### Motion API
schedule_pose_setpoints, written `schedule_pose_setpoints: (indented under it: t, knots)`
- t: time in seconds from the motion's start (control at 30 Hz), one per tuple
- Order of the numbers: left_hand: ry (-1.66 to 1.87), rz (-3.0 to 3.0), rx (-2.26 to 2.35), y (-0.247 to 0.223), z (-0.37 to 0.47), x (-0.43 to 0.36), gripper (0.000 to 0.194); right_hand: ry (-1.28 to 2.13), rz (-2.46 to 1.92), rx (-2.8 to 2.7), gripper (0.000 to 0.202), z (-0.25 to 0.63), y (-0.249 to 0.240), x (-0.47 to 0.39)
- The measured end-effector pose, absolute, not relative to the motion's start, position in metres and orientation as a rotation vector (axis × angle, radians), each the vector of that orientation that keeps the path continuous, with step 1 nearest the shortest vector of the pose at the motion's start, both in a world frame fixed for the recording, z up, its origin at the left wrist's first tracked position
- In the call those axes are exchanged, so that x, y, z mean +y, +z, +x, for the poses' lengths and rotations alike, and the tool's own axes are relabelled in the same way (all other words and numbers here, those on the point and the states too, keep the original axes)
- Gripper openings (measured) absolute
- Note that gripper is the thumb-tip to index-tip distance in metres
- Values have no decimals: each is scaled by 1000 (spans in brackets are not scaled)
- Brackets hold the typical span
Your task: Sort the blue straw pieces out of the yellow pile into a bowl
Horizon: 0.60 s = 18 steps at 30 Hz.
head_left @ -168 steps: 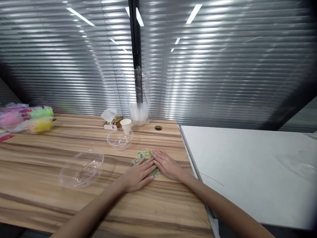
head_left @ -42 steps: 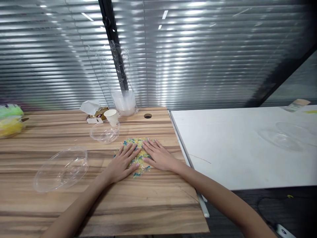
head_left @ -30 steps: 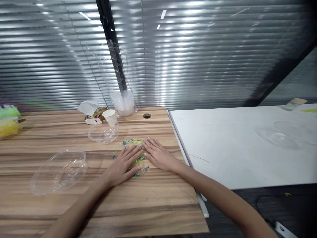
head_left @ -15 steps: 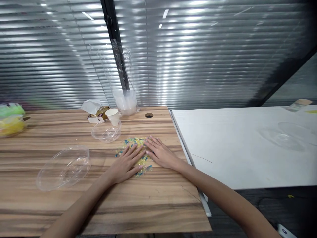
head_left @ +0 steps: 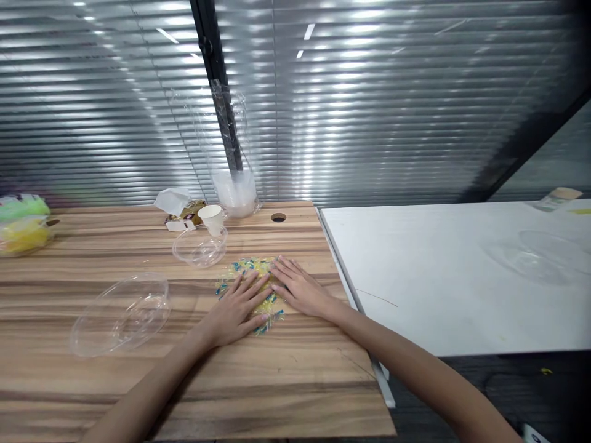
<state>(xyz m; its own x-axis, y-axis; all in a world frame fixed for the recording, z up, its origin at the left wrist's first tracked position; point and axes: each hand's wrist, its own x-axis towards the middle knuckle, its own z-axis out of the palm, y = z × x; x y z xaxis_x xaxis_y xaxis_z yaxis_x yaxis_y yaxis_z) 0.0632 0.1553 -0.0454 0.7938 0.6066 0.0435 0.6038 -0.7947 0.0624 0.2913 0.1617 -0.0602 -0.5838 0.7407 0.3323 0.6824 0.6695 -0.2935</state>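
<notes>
Even, cool light covers the wood-grain tabletop (head_left: 207,387) and the white tabletop (head_left: 438,277) beside it, while we see glare burning in bands down the slatted blinds (head_left: 378,123), streaked with strip-light reflections (head_left: 309,31). Soft shadow edges the left forearm (head_left: 161,381); glints mark the nearer clear plastic bowl (head_left: 122,314). We find the yellow-and-blue scraps (head_left: 252,264) too soft to separate, the yellow packet (head_left: 25,237) at far left smeared, the upper right corner black.
</notes>
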Motion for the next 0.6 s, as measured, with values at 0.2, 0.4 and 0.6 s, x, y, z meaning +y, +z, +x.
schedule_pose_setpoints:
  t: [0.2,0.4,0.6]
  knots:
    - [87,2905,1096,-45,58,159,58,177,-1110,-2474,50,291,-60,162]
    - [92,2954,983,-44,65,155,58,163,-1101,-2473,48,291,-58,160]
    - [124,2950,954,-42,64,154,57,159,-1079,-2467,47,291,-58,160]
